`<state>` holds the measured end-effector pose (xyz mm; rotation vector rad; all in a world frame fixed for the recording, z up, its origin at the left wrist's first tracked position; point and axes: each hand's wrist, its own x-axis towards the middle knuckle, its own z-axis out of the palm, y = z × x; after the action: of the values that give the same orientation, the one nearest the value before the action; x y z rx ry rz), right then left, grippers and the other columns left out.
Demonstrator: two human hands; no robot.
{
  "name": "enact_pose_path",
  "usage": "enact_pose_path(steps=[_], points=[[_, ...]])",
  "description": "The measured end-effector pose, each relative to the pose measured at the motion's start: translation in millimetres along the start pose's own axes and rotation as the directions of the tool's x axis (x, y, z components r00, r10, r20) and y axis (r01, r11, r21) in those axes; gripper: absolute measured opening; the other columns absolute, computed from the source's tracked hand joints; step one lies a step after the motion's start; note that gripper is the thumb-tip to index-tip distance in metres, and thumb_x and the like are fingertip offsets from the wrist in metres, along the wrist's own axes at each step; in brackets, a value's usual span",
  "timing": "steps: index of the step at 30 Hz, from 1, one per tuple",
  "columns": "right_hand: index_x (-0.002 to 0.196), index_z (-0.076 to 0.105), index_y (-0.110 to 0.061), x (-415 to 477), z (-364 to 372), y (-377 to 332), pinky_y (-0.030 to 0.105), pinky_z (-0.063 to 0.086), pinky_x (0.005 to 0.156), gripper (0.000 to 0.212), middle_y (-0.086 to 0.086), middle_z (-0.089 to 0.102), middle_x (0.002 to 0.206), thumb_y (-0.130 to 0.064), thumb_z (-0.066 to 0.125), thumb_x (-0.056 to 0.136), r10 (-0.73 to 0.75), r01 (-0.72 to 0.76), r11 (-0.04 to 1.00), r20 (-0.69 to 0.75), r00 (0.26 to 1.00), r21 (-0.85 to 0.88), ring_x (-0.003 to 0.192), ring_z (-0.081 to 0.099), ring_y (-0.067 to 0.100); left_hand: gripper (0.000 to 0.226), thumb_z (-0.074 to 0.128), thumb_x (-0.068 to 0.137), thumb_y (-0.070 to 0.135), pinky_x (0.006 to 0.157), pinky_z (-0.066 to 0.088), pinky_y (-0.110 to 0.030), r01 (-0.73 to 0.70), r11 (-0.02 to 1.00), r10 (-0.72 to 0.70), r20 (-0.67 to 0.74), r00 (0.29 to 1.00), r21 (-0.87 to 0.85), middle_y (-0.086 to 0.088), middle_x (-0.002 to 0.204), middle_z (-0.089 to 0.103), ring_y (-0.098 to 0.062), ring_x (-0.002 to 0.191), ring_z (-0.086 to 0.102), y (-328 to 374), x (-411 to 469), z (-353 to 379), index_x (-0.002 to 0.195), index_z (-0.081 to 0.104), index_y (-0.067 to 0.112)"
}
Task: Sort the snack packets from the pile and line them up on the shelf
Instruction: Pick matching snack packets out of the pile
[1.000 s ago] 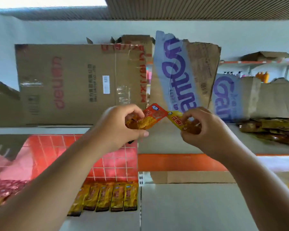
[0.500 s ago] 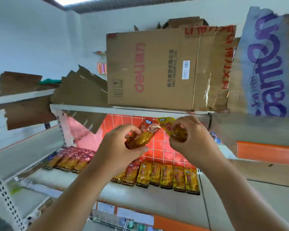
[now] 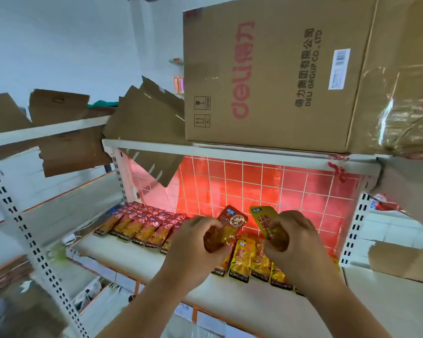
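In the lower middle of the frame, the left hand (image 3: 193, 242) has its fingers curled round a red snack packet (image 3: 231, 222). The right hand (image 3: 296, 240) pinches a yellow packet (image 3: 264, 219). Both are held just above the shelf (image 3: 122, 250). On it, a red row (image 3: 142, 224) runs off to the left, and a yellow row (image 3: 242, 259) lies directly under the hands. To my eye the sorting is done and placing comes next. I'd lay each packet flat at the open end of its own colour's row, with its printed bottom edge level with its neighbours', then let go without nudging the packets beside it.
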<state>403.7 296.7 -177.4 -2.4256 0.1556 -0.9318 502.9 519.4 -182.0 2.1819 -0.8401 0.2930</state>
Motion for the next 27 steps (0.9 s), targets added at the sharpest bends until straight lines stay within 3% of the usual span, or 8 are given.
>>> enact_pose_path(steps=[4, 8, 12, 16, 19, 23, 27], points=[[0.095, 0.056, -0.035, -2, 23, 29, 0.035, 0.051, 0.072, 0.032, -0.015, 0.048, 0.107, -0.026, 0.077, 0.072, 0.054, -0.053, 0.997, 0.026, 0.998, -0.052, 0.099, 0.047, 0.016, 0.042, 0.080, 0.079, 0.055, 0.083, 0.040, -0.011, 0.014, 0.999, -0.015, 0.040, 0.999, 0.041, 0.030, 0.106, 0.049, -0.002, 0.102, 0.049, -15, 9, 35, 0.115, 0.062, 0.043], [0.095, 0.061, -0.031, -13, 48, 61, 0.036, 0.049, 0.076, 0.029, -0.013, 0.047, 0.111, -0.030, 0.077, 0.071, 0.108, -0.104, 0.987, 0.031, 0.994, -0.119, 0.100, 0.041, 0.017, 0.045, 0.069, 0.076, 0.061, 0.087, 0.044, -0.021, -0.008, 0.997, 0.000, 0.089, 0.996, 0.083, 0.026, 0.108, 0.052, -0.005, 0.103, 0.048, -38, 6, 78, 0.115, 0.059, 0.043], [0.093, 0.065, -0.028, -34, 78, 85, 0.035, 0.046, 0.077, 0.035, -0.008, 0.050, 0.112, -0.029, 0.085, 0.064, 0.175, -0.172, 0.969, 0.004, 0.985, -0.178, 0.099, 0.042, 0.020, 0.044, 0.067, 0.078, 0.057, 0.083, 0.041, -0.018, -0.022, 0.995, 0.009, 0.131, 0.991, 0.098, 0.025, 0.110, 0.055, -0.005, 0.102, 0.046, -62, -1, 110, 0.118, 0.060, 0.040], [0.090, 0.067, -0.025, -54, 114, 103, 0.033, 0.041, 0.071, 0.042, -0.003, 0.054, 0.106, -0.025, 0.090, 0.054, 0.241, -0.236, 0.943, -0.009, 0.971, -0.234, 0.091, 0.046, 0.023, 0.045, 0.070, 0.075, 0.053, 0.084, 0.052, -0.028, -0.038, 0.995, 0.019, 0.200, 0.980, 0.087, 0.019, 0.114, 0.062, -0.010, 0.103, 0.054, -93, -9, 140, 0.116, 0.065, 0.036], [0.095, 0.066, -0.028, -65, 138, 111, 0.035, 0.046, 0.072, 0.043, -0.004, 0.052, 0.110, -0.031, 0.086, 0.058, 0.320, -0.320, 0.915, -0.041, 0.946, -0.246, 0.094, 0.047, 0.024, 0.047, 0.073, 0.070, 0.051, 0.079, 0.057, -0.035, -0.117, 0.987, 0.090, 0.231, 0.969, 0.107, 0.014, 0.115, 0.066, -0.016, 0.101, 0.062, -120, -11, 156, 0.112, 0.069, 0.032], [0.100, 0.067, -0.027, -69, 166, 107, 0.035, 0.048, 0.072, 0.041, -0.003, 0.054, 0.113, -0.038, 0.085, 0.065, 0.402, -0.412, 0.864, -0.096, 0.910, -0.290, 0.093, 0.042, 0.018, 0.047, 0.073, 0.072, 0.056, 0.080, 0.053, -0.034, -0.210, 0.972, 0.183, 0.223, 0.957, 0.102, 0.015, 0.116, 0.066, -0.011, 0.104, 0.052, -147, -4, 165, 0.112, 0.064, 0.034], [0.111, 0.069, -0.025, -58, 188, 103, 0.043, 0.053, 0.079, 0.052, 0.002, 0.057, 0.115, -0.037, 0.088, 0.064, 0.463, -0.486, 0.808, -0.149, 0.874, -0.335, 0.096, 0.050, 0.027, 0.048, 0.074, 0.076, 0.057, 0.086, 0.047, -0.033, -0.300, 0.953, 0.284, 0.223, 0.932, 0.042, 0.013, 0.116, 0.065, -0.011, 0.108, 0.052, -167, 12, 165, 0.115, 0.061, 0.034]])
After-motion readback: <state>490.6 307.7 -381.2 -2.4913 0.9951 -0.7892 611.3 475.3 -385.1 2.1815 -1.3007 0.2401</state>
